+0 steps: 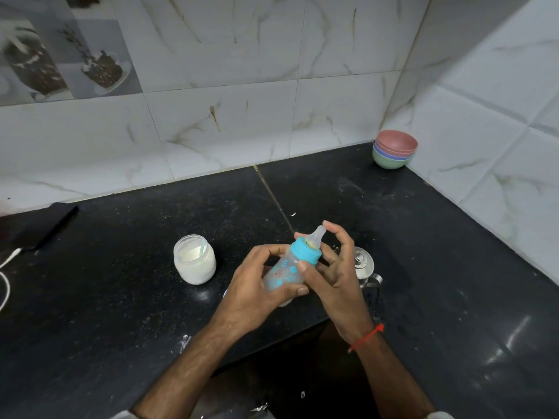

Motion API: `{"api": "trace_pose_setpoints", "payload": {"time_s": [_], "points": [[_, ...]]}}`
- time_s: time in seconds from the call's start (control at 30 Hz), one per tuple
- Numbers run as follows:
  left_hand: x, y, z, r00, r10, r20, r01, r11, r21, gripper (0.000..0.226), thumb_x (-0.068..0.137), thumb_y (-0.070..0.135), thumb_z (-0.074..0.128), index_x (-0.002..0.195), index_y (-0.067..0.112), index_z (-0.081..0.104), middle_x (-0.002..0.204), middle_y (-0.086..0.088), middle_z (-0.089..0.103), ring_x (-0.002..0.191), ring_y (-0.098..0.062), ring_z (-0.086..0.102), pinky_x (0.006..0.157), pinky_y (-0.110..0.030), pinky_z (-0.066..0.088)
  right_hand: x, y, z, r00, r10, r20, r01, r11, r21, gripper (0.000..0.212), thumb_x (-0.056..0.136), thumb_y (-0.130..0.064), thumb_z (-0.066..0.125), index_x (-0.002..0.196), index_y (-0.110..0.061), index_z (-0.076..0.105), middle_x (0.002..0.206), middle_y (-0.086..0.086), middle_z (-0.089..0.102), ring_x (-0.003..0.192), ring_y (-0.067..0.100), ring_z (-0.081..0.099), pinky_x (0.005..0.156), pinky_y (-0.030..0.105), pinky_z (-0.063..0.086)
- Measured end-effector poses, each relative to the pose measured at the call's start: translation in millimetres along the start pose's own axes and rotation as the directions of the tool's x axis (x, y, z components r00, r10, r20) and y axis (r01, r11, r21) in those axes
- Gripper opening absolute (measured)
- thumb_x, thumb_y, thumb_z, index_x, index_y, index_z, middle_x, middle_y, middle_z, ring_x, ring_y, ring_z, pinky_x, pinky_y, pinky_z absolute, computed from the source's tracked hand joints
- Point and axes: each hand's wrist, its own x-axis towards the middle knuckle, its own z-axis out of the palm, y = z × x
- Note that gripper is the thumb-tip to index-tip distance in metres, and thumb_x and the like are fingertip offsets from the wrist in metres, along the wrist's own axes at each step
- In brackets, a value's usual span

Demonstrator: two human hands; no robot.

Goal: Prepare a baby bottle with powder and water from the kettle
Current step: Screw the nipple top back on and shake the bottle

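While both hands hold it tilted above the black speckled stone counter, the small clear plastic baby bottle with blue prints looks light and fairly stiff, w/ a smooth wall that could slip if wet. Left hand wraps the bottle's body, fingers and thumb curled round it. Right hand pinches the blue screw collar w/ thumb and fingers; the soft translucent teat pokes up past them and would squash if gripped. Best hold, I'd say: body in one hand, ribbed collar in the other.

Left of the bottle stands an open glass jar of white powder, a pale spoon handle inside, near but apart. Just right of it, partly hidden behind the right hand, sits a shiny steel kettle w/ knobbed lid. Far beyond the bottle to the right, in the wall corner: stacked pastel bowls. Far left of it, a dark flat phone w/ white cable. Nothing blocks the jar; the kettle is crowded by the right wrist.
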Motion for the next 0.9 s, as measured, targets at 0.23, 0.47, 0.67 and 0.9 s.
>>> {"api": "trace_pose_setpoints", "payload": {"time_s": [0.23,0.47,0.67,0.9], "points": [[-3,0,0,1.0,0.01,0.015,-0.009,0.997,-0.075,0.066,0.077,0.045,0.085,0.137,0.04,0.059,0.131,0.022,0.056,0.122,-0.006,0.061,0.097,-0.036,0.06,0,2,-4,0.999,-0.025,0.044,0.031,0.99,-0.138,0.09,0.087,-0.008,0.081,0.148,-0.05,0.03,0.139,0.01,0.062,0.115,0.033,0.071,0.093,0.059,0.059],[3,-5,-8,0.987,0.011,0.158,-0.002,0.998,-0.057,0.076,0.075,0.043,0.09,0.141,0.05,0.054,0.149,0.02,0.045,0.14,-0.006,0.049,0.109,-0.035,0.053,2,2,-3,0.999,-0.04,0.028,0.044,0.988,-0.151,0.095,0.081,-0.006,0.085,0.148,-0.045,0.03,0.121,0.012,0.068,0.104,0.034,0.074,0.084,0.056,0.063],[7,6,-12,0.997,-0.074,-0.037,0.054,0.92,-0.388,0.083,0.086,0.034,0.081,0.156,0.033,0.036,0.16,0.011,0.04,0.121,-0.014,0.068,0.077,-0.036,0.065,12,-4,-4,0.898,0.195,-0.394,0.048,0.847,0.53,0.068,0.091,-0.02,0.069,0.149,-0.036,0.037,0.137,0.013,0.063,0.107,0.028,0.075,0.076,0.049,0.064],[14,-4,-32,0.941,-0.106,-0.32,0.062,0.988,-0.144,0.057,0.086,0.049,0.065,0.141,0.036,0.054,0.145,0.013,0.049,0.102,0.008,0.068,0.081,-0.055,0.063,8,-3,4,0.962,0.152,-0.225,-0.032,0.887,0.46,0.086,0.077,-0.029,0.085,0.149,-0.04,0.039,0.13,0.022,0.065,0.111,0.033,0.071,0.079,0.052,0.062]]}}
